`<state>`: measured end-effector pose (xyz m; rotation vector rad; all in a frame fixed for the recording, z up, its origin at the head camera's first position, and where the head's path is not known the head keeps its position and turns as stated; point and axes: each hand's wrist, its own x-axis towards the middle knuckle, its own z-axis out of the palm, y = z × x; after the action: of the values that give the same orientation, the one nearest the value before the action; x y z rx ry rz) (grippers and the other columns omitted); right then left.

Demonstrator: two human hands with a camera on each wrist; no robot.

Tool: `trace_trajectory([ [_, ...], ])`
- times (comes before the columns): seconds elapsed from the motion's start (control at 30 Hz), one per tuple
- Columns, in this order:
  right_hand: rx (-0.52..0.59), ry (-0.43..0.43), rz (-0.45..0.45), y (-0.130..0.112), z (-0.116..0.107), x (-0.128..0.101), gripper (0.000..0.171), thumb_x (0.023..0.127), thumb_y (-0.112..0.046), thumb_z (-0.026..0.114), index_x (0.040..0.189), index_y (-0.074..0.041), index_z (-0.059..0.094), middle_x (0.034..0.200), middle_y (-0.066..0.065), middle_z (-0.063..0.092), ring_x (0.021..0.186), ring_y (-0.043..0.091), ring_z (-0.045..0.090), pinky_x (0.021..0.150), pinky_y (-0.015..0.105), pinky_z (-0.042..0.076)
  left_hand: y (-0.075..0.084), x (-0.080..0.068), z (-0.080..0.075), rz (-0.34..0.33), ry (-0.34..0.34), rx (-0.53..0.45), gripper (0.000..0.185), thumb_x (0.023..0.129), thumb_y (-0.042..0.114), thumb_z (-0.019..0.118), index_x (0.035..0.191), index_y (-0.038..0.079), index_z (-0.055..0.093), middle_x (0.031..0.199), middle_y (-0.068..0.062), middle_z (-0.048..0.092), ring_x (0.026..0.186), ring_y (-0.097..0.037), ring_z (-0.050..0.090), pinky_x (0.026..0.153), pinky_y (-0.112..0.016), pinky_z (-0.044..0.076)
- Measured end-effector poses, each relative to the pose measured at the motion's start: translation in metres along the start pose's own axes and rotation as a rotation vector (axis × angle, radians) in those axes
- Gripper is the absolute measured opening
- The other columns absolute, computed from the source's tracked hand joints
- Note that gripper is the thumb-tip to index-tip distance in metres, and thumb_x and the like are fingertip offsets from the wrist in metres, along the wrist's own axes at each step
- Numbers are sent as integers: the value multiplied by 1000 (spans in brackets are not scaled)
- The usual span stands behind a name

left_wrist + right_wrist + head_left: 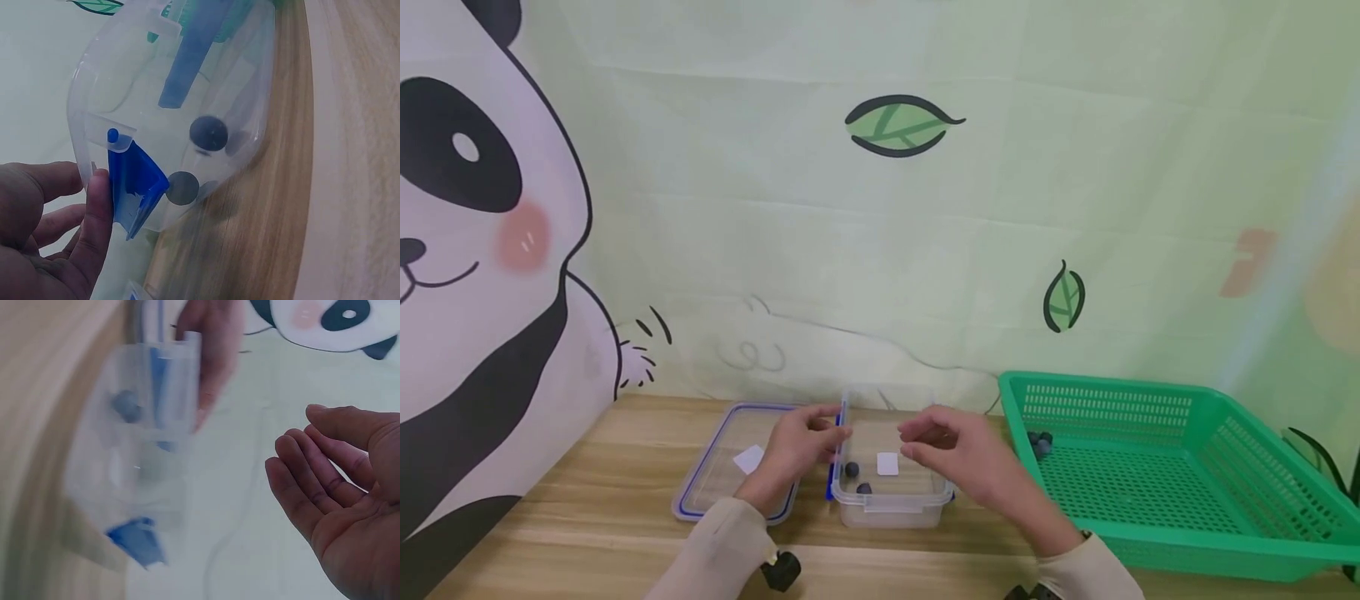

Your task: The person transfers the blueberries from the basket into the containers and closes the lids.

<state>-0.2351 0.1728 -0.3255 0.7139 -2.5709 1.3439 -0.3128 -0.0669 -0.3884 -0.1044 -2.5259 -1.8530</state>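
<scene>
Blueberries going into the clear plastic box

Your left hand [797, 450] pinches the left rim of the clear rectangular plastic box [891, 492] on the wooden table [587, 508]; your right hand [958, 454] hovers above it, fingers relaxed and empty. Two dark round blueberries [857, 477] lie inside. Judging from this, you're mid-transfer: next, reach right for the berries [1040, 442] in the green perforated plastic basket [1157, 475]. The blue-rimmed clear lid [730, 462] lies left, out of the way.
</scene>
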Motion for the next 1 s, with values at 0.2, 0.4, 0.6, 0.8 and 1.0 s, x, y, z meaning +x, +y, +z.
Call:
trace_trajectory([
  [0.2, -33, 102, -25, -15, -24, -3, 18, 98, -13, 79, 114, -6, 77, 105, 1, 78, 93, 16, 73, 82, 30, 63, 2, 0, -2, 4, -1, 6, 45, 98, 5, 76, 141, -4, 64, 103, -16, 69, 76, -20, 70, 71, -31, 65],
  [0.4, -3, 184, -46, -17, -47, -8, 20, 97, -13, 80, 115, -5, 77, 107, 4, 77, 94, 17, 75, 82, 28, 63, 1, 0, -1, 1, 3, 1, 45, 98, 5, 76, 141, -3, 64, 103, -15, 68, 76, -20, 70, 71, -31, 65],
  [0.6, -19, 250, -58, -23, -76, -18, 23, 99, -17, 79, 119, -6, 76, 113, 6, 77, 99, 17, 75, 85, 25, 62, -1, 0, 0, 15, 0, -2, 45, 98, 5, 76, 140, -4, 64, 103, -15, 69, 76, -20, 70, 71, -32, 66],
  [0.8, -154, 235, -4, -24, -105, -18, 28, 101, -24, 77, 124, -8, 75, 118, 5, 77, 101, 17, 75, 85, 22, 60, -2, 0, -1, 14, 8, -3, 44, 98, 5, 76, 140, -4, 64, 102, -15, 69, 76, -19, 69, 71, -31, 66],
  [1.0, -245, 180, 33, -14, -131, -13, 31, 102, -26, 75, 126, -6, 74, 116, 8, 77, 102, 27, 74, 82, 23, 60, -2, 1, 0, 25, 7, -9, 44, 97, 4, 77, 139, -5, 65, 102, -16, 68, 76, -19, 69, 71, -32, 66],
])
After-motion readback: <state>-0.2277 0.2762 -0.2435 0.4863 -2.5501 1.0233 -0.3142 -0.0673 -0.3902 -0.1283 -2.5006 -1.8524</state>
